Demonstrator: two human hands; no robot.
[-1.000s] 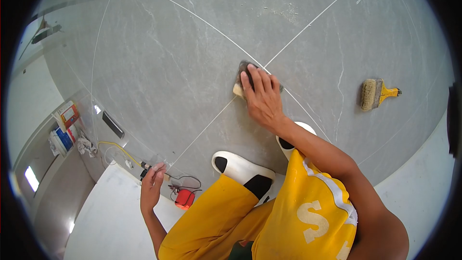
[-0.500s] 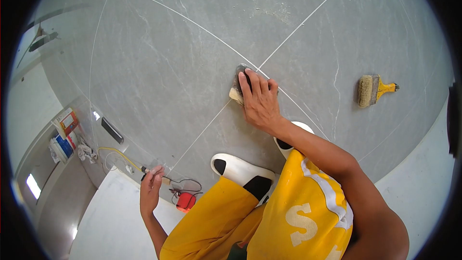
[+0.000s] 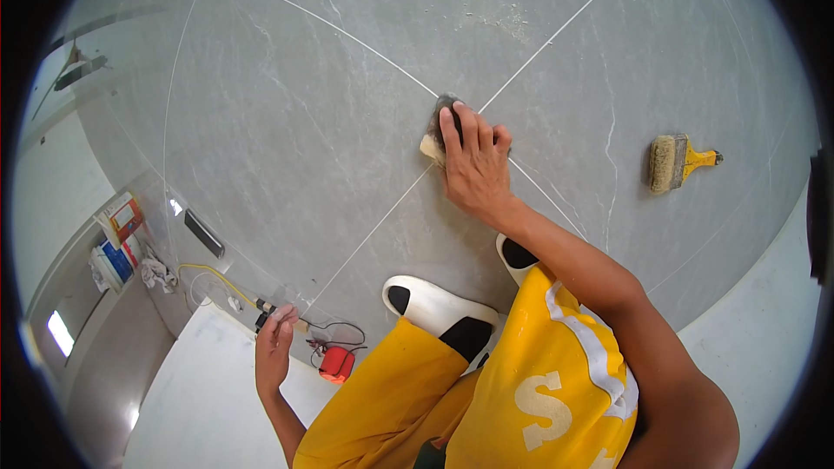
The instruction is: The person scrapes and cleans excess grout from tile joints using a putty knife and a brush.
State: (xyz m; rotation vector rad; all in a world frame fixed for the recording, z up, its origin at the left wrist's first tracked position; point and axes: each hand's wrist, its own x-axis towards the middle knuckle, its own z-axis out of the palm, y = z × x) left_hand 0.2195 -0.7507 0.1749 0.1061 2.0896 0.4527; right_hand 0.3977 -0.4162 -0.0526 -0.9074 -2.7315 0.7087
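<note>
My right hand (image 3: pixel 476 165) is closed over a dark block with a pale, spongy-looking edge (image 3: pixel 432 149), pressing it flat on the grey floor tiles (image 3: pixel 347 165). The block covers the spot where the white tile joints (image 3: pixel 373 50) cross, and its far side lies hidden under my fingers. At the lower left, my left hand (image 3: pixel 274 347) hovers with nothing visible in it, its fingers loosely stretched out. Just behind those fingertips is a dark connector on a yellow cable (image 3: pixel 221 276).
A wide brush with a yellow handle (image 3: pixel 678 161) lies to the right. Pale crumbs (image 3: pixel 499 19) dot the tiles ahead. A red object (image 3: pixel 336 365) with dark cords sits near my white shoe (image 3: pixel 434 300). At left are a black phone-like slab (image 3: pixel 204 234) and boxes (image 3: pixel 122 219).
My right hand has slid the block a little forward and to the right, onto the joint crossing. My left hand has barely shifted. The brush stays put.
</note>
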